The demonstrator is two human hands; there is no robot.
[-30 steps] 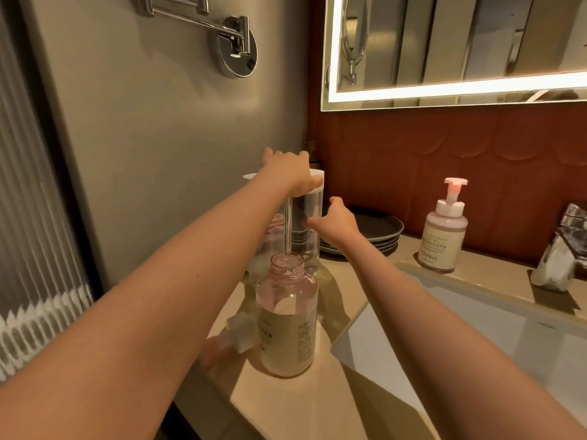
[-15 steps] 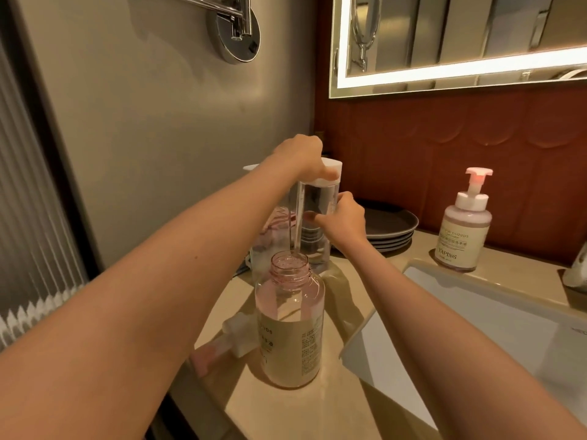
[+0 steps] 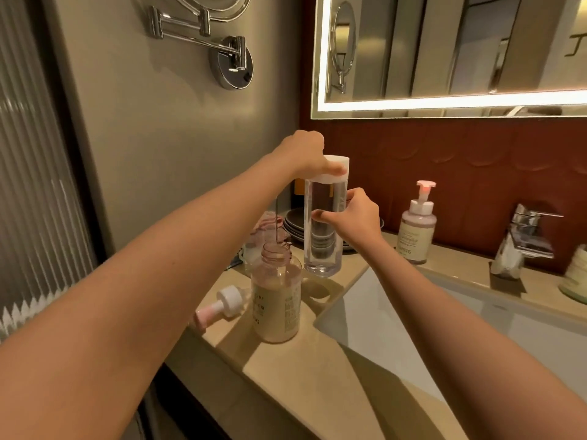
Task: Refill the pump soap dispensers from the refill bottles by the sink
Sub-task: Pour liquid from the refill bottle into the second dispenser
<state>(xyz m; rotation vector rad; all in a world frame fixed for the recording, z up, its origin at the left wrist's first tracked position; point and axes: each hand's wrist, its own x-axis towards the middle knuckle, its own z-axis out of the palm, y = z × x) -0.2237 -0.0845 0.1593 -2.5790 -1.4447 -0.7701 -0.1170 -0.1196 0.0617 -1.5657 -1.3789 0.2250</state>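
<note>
A: 2 hands on 1 bottle. The left hand (image 3: 309,154) comes over the top of the clear refill bottle (image 3: 324,246), curled down round its white cap (image 3: 337,160) and gripping it.

B: And the right hand (image 3: 357,217) sits lower, directly beneath that left grip. It is wrapped round the bottle's body, and its fingers (image 3: 321,214) curl across the front of the clear wall. Both hands are closed tight on it.

A: Is the bottle upright?

B: Upright, with the cap on. Its base is well below the right fingers. It looks to be resting on the counter (image 3: 286,376) at the corner of the sink (image 3: 413,338), though the view is too soft to say that it touches.

A: Where's the dispenser being filled?

B: Down and to the left of the right fingers, just beside the refill bottle's base. That open dispenser (image 3: 276,306) stands on the counter with its pink neck bare and pale liquid through most of its body. No finger touches it.

A: And its pump?

B: The pump head (image 3: 222,304) lies on its side on the counter, just left of the dispenser and well below the left fingers.

A: What's out to the right?

B: The other pump dispenser (image 3: 417,231) stands to the right of the right hand, apart from it, with its pump fitted and a pink nozzle on top. The tap (image 3: 524,236) is further right again.

A: Behind the grip?

B: A stack of dark plates (image 3: 293,219) sits just beyond the right fingers, partly seen through the clear bottle. The lit mirror (image 3: 444,58) hangs above both hands.
</note>
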